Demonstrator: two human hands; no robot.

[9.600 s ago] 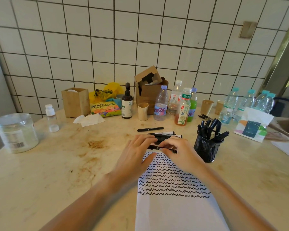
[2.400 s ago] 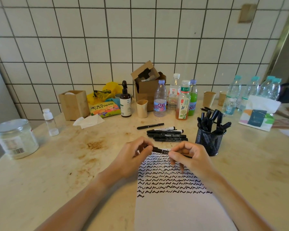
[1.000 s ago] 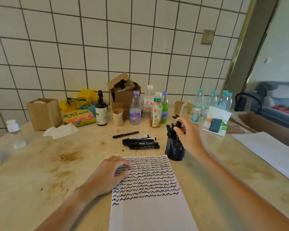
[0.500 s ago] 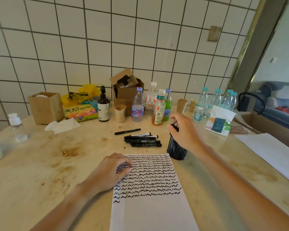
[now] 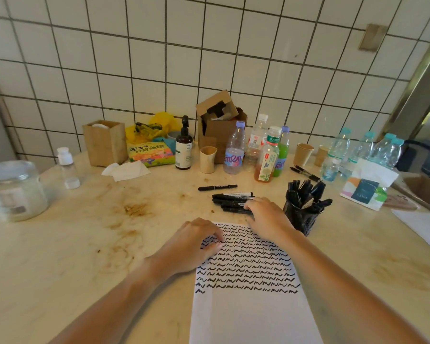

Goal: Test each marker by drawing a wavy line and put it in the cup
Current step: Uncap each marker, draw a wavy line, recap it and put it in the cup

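Observation:
A white sheet (image 5: 253,309) lies in front of me, its upper half covered in black wavy lines. My left hand (image 5: 194,244) rests on the sheet's top left corner, fingers loosely curled, holding nothing. My right hand (image 5: 268,217) reaches over the sheet's top edge, and its fingertips touch the nearest of several black markers (image 5: 230,200) lying in a row on the table. One more black marker (image 5: 217,187) lies apart behind the row. The black mesh cup (image 5: 302,220), to the right of my right hand, holds several markers.
Behind the markers stand drink bottles (image 5: 267,157), a brown pump bottle (image 5: 183,147), a cardboard box (image 5: 221,125) and paper cups (image 5: 303,153). A plastic jar (image 5: 15,192) sits far left, a tissue pack (image 5: 365,189) and water bottles (image 5: 358,150) at right. Tiled wall behind.
My right hand left the mesh cup and moved left and down onto the row of loose markers. My left hand stayed on the sheet. The view swung back to the left.

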